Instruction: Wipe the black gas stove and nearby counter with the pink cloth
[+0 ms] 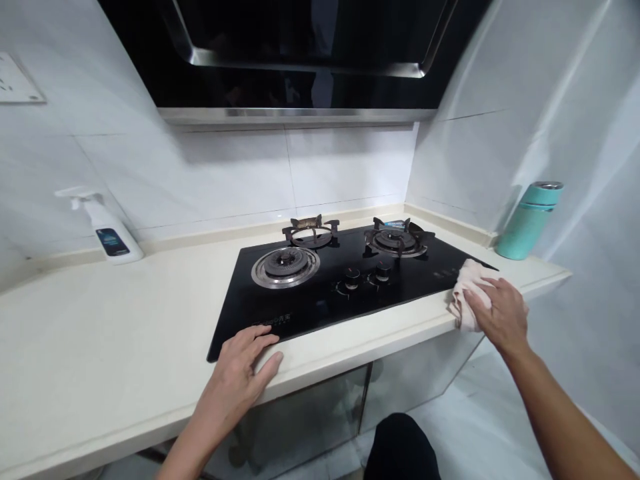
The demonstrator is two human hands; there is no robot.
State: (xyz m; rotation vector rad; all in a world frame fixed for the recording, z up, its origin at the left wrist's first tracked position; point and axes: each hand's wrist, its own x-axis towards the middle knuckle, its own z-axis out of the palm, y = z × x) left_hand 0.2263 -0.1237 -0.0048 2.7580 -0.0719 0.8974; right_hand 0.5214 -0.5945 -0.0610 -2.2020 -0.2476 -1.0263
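My left hand (240,373) lies flat on the cream countertop (100,347) at its front edge, fingers stretched out and touching the near left corner of the black glass gas hob (330,300). My right hand (500,313) presses a crumpled pale pink cloth (465,293) against the right end of the hob, where the glass meets the counter. The hob has a bare left burner (285,265), a right burner with its grate (397,239), and two black knobs (367,275) in front. A loose pan grate (310,230) rests behind the left burner.
A white spray bottle (107,230) leans at the back left against the tiled wall. A teal insulated bottle (530,220) stands at the counter's right corner. A black range hood (300,60) hangs overhead. Glass-fronted cabinets (320,413) sit below the counter.
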